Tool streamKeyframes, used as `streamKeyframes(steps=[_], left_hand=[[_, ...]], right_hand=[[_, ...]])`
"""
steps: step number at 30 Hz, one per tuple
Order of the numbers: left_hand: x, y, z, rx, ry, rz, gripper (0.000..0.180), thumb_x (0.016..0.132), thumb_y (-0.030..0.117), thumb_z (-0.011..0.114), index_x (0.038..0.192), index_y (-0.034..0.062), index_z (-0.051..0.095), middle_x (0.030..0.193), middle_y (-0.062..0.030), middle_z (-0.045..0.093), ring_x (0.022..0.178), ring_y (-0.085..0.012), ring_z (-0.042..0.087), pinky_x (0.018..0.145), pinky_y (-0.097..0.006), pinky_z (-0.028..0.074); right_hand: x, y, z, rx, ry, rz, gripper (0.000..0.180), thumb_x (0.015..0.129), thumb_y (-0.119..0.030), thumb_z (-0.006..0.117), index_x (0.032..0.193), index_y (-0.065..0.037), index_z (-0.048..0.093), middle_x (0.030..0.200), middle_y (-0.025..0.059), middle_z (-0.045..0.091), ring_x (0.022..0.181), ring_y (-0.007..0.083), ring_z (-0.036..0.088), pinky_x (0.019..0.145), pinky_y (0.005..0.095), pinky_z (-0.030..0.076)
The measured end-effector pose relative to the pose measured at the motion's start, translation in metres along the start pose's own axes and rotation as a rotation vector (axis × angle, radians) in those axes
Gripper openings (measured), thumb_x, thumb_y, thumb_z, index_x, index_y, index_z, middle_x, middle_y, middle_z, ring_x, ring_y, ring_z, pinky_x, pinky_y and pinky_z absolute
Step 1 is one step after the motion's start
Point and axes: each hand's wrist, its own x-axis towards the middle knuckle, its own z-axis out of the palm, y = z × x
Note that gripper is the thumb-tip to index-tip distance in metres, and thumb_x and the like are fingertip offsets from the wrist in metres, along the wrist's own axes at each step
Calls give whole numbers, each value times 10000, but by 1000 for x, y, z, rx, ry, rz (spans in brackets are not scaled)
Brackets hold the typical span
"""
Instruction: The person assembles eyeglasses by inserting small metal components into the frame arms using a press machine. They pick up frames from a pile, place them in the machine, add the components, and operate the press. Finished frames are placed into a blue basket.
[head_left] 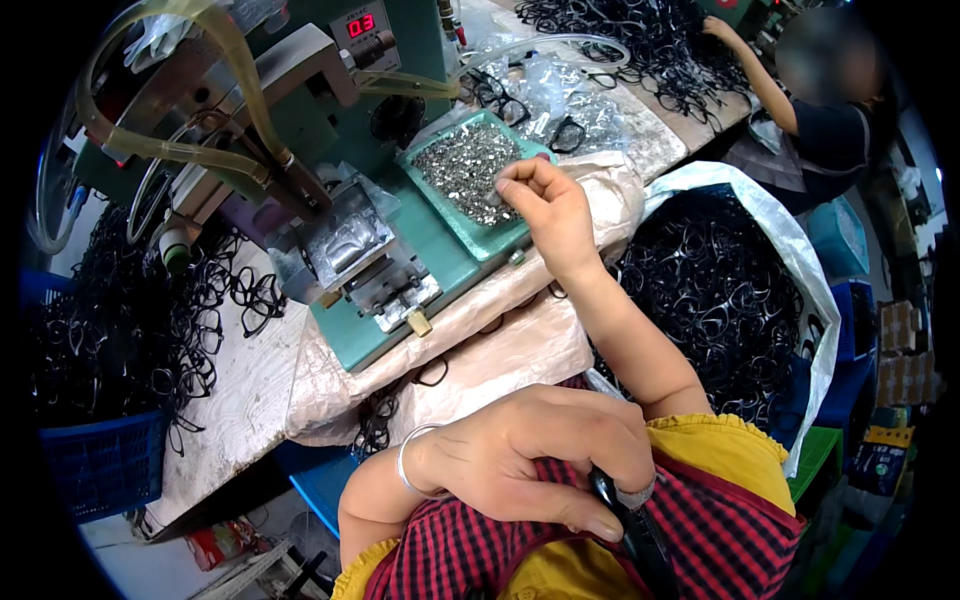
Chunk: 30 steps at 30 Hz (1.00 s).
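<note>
My right hand (560, 215) reaches over the right side of a green tray (480, 245) filled with small silvery metal parts (465, 165). Its thumb and forefinger are pinched together; whatever may be between them is too small to make out. Close in front of my body, my left hand (540, 450), with a silver bangle at the wrist, is curled around a long glossy black piece (650, 550). Most of that piece is hidden by the fingers, so its kind cannot be told. Left of the tray stands a green bench machine (375, 345) with a metal fixture (385, 285).
Black eyeglass frames fill a white sack (815, 290) at the right and are heaped over a blue basket (105, 465) at the left. Hoses (170, 150) arch above the machine. Clear plastic bags (560, 85) lie behind the tray. A co-worker (830, 140) sits at the far right.
</note>
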Motion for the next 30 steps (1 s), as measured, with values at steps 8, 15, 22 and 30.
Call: streamKeyframes(steps=[8, 15, 22, 30], left_hand=[[-18, -6, 0, 85, -111, -92, 279, 855, 136, 730, 1054, -15, 604, 956, -125, 604, 868, -314, 591, 812, -375, 489], [-108, 43, -19, 352, 21, -299, 663, 783, 366, 781, 1289, 3, 553, 1327, -186, 498, 1235, -317, 490, 1032, -419, 396], [-233, 121, -166, 2304, 1115, -698, 344, 721, 116, 742, 1063, 109, 705, 1367, -172, 503, 1105, -365, 510, 974, -410, 435], [-253, 113, -183, 2367, 1170, -199, 89, 780, 32, 650, 855, 1, 614, 1295, -140, 591, 961, -340, 549, 862, -417, 450]], right_hand=[[3, 1, -3, 31, -12, -12, 94, 886, -63, 641, 959, -6, 654, 875, 18, 651, 810, 88, 590, 751, 221, 457], [0, 15, -10, -56, -22, -26, 91, 889, -21, 626, 978, -4, 638, 892, 3, 631, 806, 71, 557, 764, 204, 426], [20, 15, 16, -225, -87, -48, 134, 872, 6, 644, 1005, 14, 657, 898, 23, 664, 817, 78, 587, 786, 215, 452], [-9, -6, -1, -327, -106, -173, 118, 811, 39, 659, 925, 27, 688, 884, 70, 673, 865, 149, 613, 839, 274, 469]])
